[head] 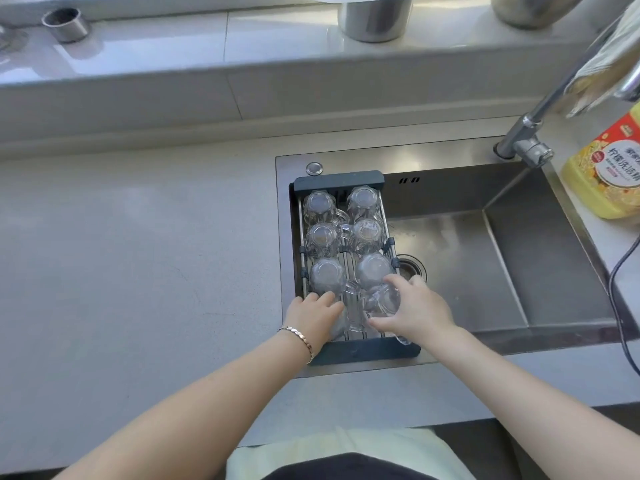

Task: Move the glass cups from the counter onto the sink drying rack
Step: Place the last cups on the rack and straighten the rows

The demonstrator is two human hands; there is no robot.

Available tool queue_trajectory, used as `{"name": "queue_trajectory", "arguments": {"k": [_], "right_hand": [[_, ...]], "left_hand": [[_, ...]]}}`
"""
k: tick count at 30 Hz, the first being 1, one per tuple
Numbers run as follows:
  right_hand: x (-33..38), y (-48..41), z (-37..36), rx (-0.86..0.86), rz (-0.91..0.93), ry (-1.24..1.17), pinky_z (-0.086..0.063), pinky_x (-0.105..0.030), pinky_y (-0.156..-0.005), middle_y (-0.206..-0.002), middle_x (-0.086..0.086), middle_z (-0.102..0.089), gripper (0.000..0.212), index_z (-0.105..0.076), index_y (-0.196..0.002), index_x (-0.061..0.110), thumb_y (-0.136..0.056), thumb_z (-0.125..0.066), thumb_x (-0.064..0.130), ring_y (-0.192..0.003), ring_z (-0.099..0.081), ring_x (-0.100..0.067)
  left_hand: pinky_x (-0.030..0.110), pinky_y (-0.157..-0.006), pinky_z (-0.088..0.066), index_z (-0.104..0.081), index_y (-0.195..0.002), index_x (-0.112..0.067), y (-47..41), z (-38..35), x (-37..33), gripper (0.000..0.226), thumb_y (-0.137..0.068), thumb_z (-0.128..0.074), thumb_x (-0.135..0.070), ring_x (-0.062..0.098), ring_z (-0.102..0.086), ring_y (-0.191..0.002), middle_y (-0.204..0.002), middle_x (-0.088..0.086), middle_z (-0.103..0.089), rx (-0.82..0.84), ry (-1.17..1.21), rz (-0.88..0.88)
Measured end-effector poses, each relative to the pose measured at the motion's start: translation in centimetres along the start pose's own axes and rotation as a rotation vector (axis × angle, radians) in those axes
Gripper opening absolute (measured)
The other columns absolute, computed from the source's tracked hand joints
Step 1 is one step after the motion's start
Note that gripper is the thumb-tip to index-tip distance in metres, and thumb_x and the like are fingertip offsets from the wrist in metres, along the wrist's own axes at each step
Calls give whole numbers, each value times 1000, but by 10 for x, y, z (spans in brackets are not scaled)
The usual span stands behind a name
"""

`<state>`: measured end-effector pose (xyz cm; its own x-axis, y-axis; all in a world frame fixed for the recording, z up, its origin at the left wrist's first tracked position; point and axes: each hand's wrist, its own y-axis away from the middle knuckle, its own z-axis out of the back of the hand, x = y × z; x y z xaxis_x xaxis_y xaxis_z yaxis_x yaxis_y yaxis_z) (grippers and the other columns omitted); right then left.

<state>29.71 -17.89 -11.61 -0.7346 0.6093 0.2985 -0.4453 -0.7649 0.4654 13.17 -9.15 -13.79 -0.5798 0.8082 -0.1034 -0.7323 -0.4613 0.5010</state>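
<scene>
A dark-framed drying rack (367, 351) spans the left end of the steel sink. Several clear glass cups stand upside down on it in two columns, such as the far-left one (319, 203) and one in the right column (372, 270). My right hand (415, 311) grips a glass cup (381, 299) at the rack's near right. My left hand (313, 315) rests on another glass cup (341, 323) at the near left, mostly hidden under the fingers.
The grey counter (138, 254) stretches to the left of the sink (485, 258). A faucet (526, 143) and a yellow dish soap bottle (606, 171) stand at the right. Metal containers (375, 17) sit on the back ledge. A dark cable (620, 306) hangs at the right edge.
</scene>
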Motion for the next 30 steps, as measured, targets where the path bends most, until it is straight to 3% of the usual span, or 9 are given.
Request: {"name": "queue_trajectory", "arguments": {"k": [3,6,12,16,18,24,27,30], "right_hand": [[8,-9,-10,-15,28,82,-46,-34,-80,-113,-10,-48,74,-39,-126,31,-62,-70,52,-104,-53,-30],[12,-13,-24,61,208,185,-45,-37,-86,-115,-10,-46,75,-36,-132,31,-67,-72,40,-111,-45,-29],[-5,-13,-35,110,258,72,-42,-33,-92,-123,-3,-49,75,-35,-135,33,-70,-73,32,-112,-49,-24],[-6,-10,-33,133,223,97,-44,-35,-91,-132,-2,-42,72,-29,-137,36,-75,-66,35,-116,-49,-25],[-3,-13,-24,116,216,103,-44,-35,-88,-126,-2,-49,62,-34,-134,33,-78,-60,35,-114,-51,-25],[10,-61,40,66,202,-234,-46,-28,-76,-106,-2,-64,31,-57,-114,21,-83,-58,22,-84,-55,-13],[21,-109,63,-81,152,-193,-41,-29,-73,-112,-6,-58,34,-55,-116,17,-83,-58,25,-88,-53,-17],[36,-155,71,-96,4,-74,-42,-32,-70,-118,-12,-54,52,-46,-122,13,-81,-58,43,-96,-55,-27]], "left_hand": [[40,-92,-43,-36,-134,-22,2,-3,4,49,-89,-56,-21,28,-49,-117,-142,3,-39,-3,30,-2],[39,-89,-45,-37,-133,-24,2,-5,4,49,-89,-55,-21,29,-50,-113,-142,2,-38,1,47,-2],[37,-87,-46,-36,-135,-31,3,-8,6,49,-89,-54,-25,26,-49,-115,-141,1,-39,-27,81,10],[39,-90,-46,-34,-137,-31,5,-6,7,51,-90,-53,-31,26,-47,-118,-143,1,-37,4,111,-16],[38,-91,-46,-38,-135,-29,5,-2,9,47,-90,-49,-37,25,-50,-116,-141,0,-41,-5,160,-14],[30,-75,-54,-57,-119,-17,-24,47,42,30,-90,-50,-23,18,-61,-92,-121,1,-58,-316,396,117],[35,-77,-55,-52,-122,-16,-54,78,62,34,-89,-51,-16,23,-60,-96,-126,2,-54,-373,407,190],[39,-83,-53,-45,-129,-17,-86,97,77,44,-86,-50,-6,27,-55,-108,-137,2,-46,-344,330,214]]}}
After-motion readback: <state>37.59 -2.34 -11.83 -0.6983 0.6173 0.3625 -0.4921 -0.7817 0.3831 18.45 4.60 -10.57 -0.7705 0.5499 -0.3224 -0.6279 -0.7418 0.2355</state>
